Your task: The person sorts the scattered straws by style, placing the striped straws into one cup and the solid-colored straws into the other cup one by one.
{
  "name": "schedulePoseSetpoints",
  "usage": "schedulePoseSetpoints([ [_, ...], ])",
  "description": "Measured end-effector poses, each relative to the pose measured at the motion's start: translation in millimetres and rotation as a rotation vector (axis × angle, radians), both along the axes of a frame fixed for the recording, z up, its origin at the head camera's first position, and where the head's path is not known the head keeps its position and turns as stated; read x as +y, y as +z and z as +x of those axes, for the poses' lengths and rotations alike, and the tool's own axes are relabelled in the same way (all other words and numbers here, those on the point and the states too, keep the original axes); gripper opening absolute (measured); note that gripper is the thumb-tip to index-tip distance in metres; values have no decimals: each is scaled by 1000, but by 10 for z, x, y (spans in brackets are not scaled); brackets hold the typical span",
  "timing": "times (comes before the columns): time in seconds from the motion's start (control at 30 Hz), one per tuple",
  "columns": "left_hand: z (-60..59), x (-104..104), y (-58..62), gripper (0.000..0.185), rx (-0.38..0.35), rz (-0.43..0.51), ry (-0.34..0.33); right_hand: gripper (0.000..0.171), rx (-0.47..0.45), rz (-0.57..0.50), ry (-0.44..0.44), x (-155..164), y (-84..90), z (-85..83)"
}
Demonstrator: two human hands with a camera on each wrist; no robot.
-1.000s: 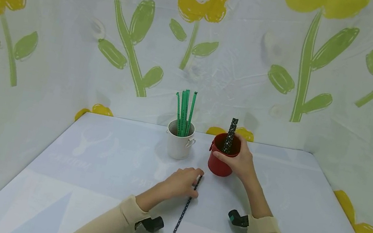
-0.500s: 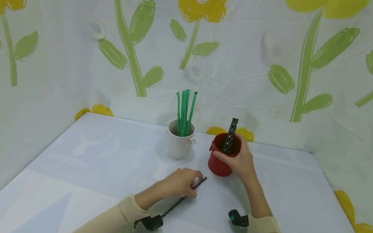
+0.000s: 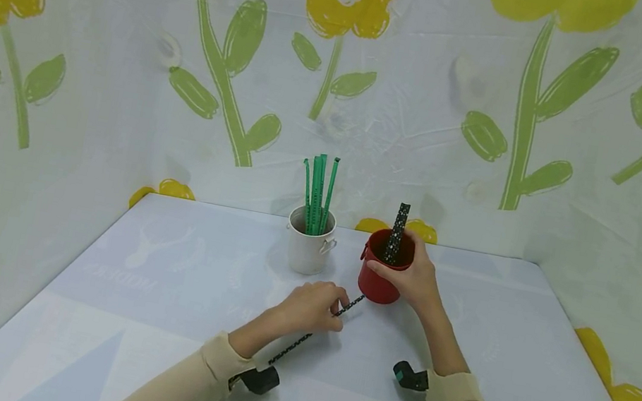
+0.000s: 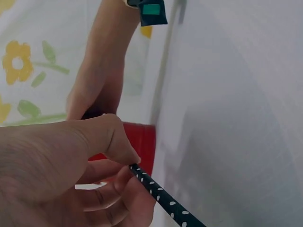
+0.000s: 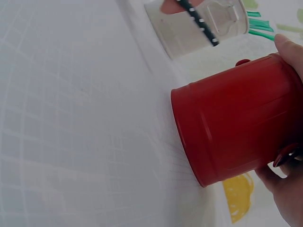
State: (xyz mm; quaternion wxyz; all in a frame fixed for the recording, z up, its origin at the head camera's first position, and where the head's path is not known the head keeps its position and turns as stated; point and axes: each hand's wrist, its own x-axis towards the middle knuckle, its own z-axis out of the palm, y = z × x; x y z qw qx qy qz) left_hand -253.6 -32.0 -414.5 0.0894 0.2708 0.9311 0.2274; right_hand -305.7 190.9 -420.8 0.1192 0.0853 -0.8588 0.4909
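My left hand (image 3: 311, 308) pinches a thin black straw with white dots (image 4: 171, 204) between thumb and fingers. The straw slants over the table, its far end close to the base of a red bucket (image 3: 377, 283); in the right wrist view that end shows apart from the bucket. My right hand (image 3: 415, 274) grips the red bucket by its rim, thumb toward the near side. Black dotted straws (image 3: 397, 232) stand in this bucket, leaning together. To its left is a white bucket (image 3: 306, 253) holding several green straws (image 3: 317, 193).
A pale patterned table (image 3: 164, 287) lies under both arms. Behind and beside it hangs a white cloth (image 3: 403, 100) printed with flowers. Dark wrist cameras (image 3: 410, 376) sit at both sleeves.
The straw in my left hand has turned from near upright in view to a slant, its far end moving up and right toward the red bucket. My right hand has stayed put.
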Motion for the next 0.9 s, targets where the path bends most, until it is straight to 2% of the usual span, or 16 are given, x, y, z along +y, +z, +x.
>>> schedulePoseSetpoints([
  [0.13,-24,-25,24,27,35,24,7,96,2,2,-1,5,-11,-10],
  [0.37,-20,-47,64,26,40,50,2,96,1,-3,2,2,-11,-7],
  [0.6,-5,-64,104,21,92,132,2,96,10,2,1,0,-13,-4],
  [0.9,-43,-104,116,17,201,245,-25,97,10,4,0,7,-34,-18],
])
